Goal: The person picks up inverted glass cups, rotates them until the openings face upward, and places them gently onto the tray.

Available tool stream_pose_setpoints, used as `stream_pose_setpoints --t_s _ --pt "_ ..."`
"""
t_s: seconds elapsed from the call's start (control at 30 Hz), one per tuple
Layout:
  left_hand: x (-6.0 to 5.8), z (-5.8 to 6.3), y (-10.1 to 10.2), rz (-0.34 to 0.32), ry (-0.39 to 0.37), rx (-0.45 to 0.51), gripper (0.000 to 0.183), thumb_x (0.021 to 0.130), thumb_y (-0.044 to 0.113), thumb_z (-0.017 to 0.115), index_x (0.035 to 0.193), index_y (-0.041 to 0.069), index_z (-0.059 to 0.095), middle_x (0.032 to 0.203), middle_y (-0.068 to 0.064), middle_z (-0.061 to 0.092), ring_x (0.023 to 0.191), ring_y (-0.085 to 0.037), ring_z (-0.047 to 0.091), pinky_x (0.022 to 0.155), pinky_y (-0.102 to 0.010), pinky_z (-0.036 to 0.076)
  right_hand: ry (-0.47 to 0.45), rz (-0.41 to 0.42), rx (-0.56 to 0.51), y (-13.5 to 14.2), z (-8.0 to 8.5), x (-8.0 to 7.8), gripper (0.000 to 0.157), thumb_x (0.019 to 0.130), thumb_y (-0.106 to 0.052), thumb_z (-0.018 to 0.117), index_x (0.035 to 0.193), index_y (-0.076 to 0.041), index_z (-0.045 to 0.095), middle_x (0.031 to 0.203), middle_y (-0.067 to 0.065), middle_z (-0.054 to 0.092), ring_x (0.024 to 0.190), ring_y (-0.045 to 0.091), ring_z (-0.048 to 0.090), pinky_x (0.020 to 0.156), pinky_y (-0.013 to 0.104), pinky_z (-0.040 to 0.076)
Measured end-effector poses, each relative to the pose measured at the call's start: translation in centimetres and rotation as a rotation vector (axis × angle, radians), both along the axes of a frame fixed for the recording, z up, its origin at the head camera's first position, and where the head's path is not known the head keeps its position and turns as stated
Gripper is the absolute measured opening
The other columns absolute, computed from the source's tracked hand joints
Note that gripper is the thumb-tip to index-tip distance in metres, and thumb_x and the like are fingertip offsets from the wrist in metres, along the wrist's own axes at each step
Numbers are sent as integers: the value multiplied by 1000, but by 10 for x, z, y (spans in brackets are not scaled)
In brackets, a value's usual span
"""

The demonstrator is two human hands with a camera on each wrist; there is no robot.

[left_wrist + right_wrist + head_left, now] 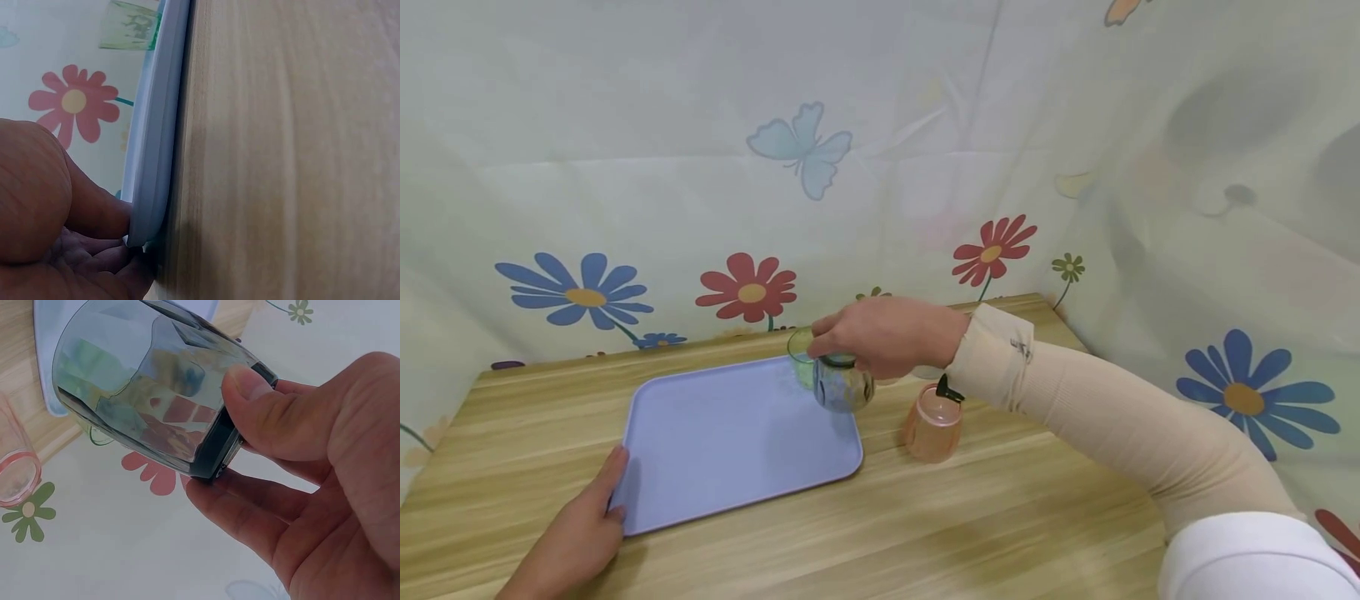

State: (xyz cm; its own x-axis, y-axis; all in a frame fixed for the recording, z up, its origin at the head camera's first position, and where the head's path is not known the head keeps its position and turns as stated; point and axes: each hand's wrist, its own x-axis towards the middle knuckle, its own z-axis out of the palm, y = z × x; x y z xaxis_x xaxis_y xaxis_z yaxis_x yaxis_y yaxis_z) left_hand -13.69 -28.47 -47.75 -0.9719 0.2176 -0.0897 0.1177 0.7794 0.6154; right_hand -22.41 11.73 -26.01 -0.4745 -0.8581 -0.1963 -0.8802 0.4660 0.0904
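My right hand (891, 337) grips a smoky blue-grey drinking glass (144, 387) by its thick dark end, thumb on one side and fingers on the other. In the head view that end is uppermost, and the glass hangs over the tray's right side; whether it touches the tray I cannot tell. Just behind it, a green glass (801, 367) is at the tray's back right corner, partly hidden. My left hand (580, 529) pinches the lilac tray (722, 442) at its front left corner, thumb above and fingers beneath the edge (150, 187).
A pink glass (932, 429) stands on the wooden table (1000, 517), right of the tray. Under my right wrist shows part of another clear object (927, 372), mostly hidden. A flower-printed sheet (880, 208) closes off the table's back and sides.
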Motion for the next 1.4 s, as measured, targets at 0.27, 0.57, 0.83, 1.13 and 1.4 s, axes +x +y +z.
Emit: stream_pose_setpoints --t_s 0.27,0.57,0.83,1.13,1.4 --pt "0 1 1 -2 0 1 69 100 -6 37 159 -16 3 165 -40 -1 153 -61 6 110 -7 -19 -7 -5 10 -7 1 2 50 95 -1 68 143 -15 63 129 1 65 102 20 70 97 34 61" --pt "-2 0 2 7 6 -10 69 100 -6 38 159 -16 3 165 -40 0 152 -62 9 125 -30 -16 20 14 30 -13 2 5 46 97 -5 69 141 -16 63 130 0 64 101 21 70 95 34 61" --pt "0 -3 -1 -8 59 -10 68 100 -6 39 159 -17 7 165 -41 5 155 -54 7 104 3 -15 2 3 27 -18 4 5 49 98 -5 68 145 -17 61 145 0 62 116 21 70 102 35 59" --pt "-1 -2 -3 -26 36 -31 68 100 -5 40 159 -16 7 164 -41 5 155 -48 6 95 8 -15 11 13 41 -24 6 6 50 97 -8 70 145 -18 61 143 0 63 112 20 71 103 35 58" --pt "0 3 -2 -26 9 -39 69 100 -5 40 159 -17 6 163 -43 5 153 -57 9 98 4 -17 20 10 50 -30 8 6 50 98 -9 69 146 -18 59 150 1 60 119 21 69 105 36 57"
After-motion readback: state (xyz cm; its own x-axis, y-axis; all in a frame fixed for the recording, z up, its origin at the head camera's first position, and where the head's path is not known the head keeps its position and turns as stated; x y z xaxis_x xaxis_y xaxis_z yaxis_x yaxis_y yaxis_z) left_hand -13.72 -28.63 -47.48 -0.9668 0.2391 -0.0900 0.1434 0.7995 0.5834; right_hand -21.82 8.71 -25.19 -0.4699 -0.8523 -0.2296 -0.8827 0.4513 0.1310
